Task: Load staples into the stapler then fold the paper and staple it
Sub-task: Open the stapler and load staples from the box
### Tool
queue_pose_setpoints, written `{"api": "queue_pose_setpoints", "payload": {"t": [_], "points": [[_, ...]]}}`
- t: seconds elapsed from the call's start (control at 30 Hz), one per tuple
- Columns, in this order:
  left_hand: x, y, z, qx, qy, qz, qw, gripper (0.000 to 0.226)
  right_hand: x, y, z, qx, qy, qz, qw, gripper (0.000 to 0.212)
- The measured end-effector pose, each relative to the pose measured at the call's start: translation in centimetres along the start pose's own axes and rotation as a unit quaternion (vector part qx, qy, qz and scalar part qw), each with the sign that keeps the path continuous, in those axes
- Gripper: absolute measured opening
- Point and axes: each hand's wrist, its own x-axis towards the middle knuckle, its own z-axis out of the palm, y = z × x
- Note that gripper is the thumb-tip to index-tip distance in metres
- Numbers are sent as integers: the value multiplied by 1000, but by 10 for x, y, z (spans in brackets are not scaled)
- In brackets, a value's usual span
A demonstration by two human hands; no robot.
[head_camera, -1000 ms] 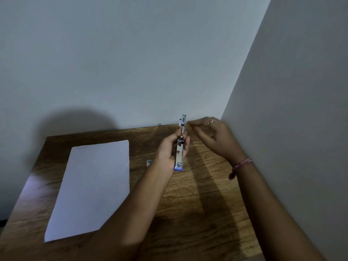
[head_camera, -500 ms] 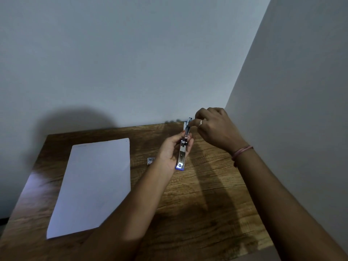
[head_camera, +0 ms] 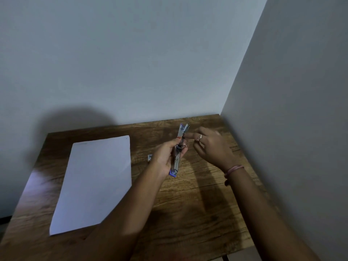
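Wood-grain brown tabletop (head_camera: 197,204) tucked into a grey corner, and both hands are up over its far side. The left hand (head_camera: 167,157) has its fingers wrapped round the stapler (head_camera: 178,155), gripping it mid-body and holding it lifted clear of the wood, long axis pointing away, blue end nearest the camera and the far end splayed open in a narrow V. The right hand (head_camera: 209,146) sits just beside that open end, fingers loosely curled, forefinger stretched out and touching the metal; whether it pinches any staples I cannot tell, it is blurred. A ring (head_camera: 200,137) shows on one finger, a pink band (head_camera: 233,169) on the wrist. The paper (head_camera: 94,181) lies flat and unfolded on the left. A small pale staple box (head_camera: 149,158) rests between paper and left hand
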Motion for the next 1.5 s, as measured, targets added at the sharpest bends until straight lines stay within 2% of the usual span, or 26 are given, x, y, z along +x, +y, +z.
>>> {"api": "queue_pose_setpoints", "payload": {"t": [0.13, 0.23, 0.3, 0.43, 0.57, 0.77, 0.9, 0.97, 1.1, 1.2, 1.23, 1.5], "points": [[1, -5, -5, 47, -12, 35, 998, 9, -11, 3, 16, 144, 35, 59, 987, 38], [3, -9, -7, 91, -20, 67, 993, 10, -22, 5, 24, 292, 88, 126, 944, 38], [5, -13, -12, 117, -31, 84, 989, 10, -31, 8, 31, 349, 106, 183, 913, 38], [12, -22, -27, 185, -31, 102, 977, 9, -56, 22, 50, 402, 86, 289, 864, 29], [21, -31, -41, 288, -27, 133, 948, 16, -85, 32, 67, 376, 84, 363, 848, 22], [24, -35, -58, 491, -57, 213, 843, 19, -110, 30, 83, 337, 102, 366, 862, 24], [25, -32, -64, 625, -69, 267, 731, 26, -110, 32, 88, 338, 109, 377, 855, 24], [24, -30, -65, 660, -86, 281, 691, 28, -111, 32, 89, 336, 112, 379, 855, 24], [27, -30, -65, 707, -92, 292, 637, 31, -111, 32, 91, 332, 115, 388, 852, 23], [30, -30, -68, 784, -102, 250, 560, 31, -112, 32, 91, 327, 108, 395, 852, 22], [31, -29, -69, 794, -100, 237, 550, 31, -112, 32, 91, 327, 107, 394, 852, 22], [34, -28, -65, 738, -70, 269, 615, 30, -111, 31, 92, 323, 108, 401, 851, 20]]}}
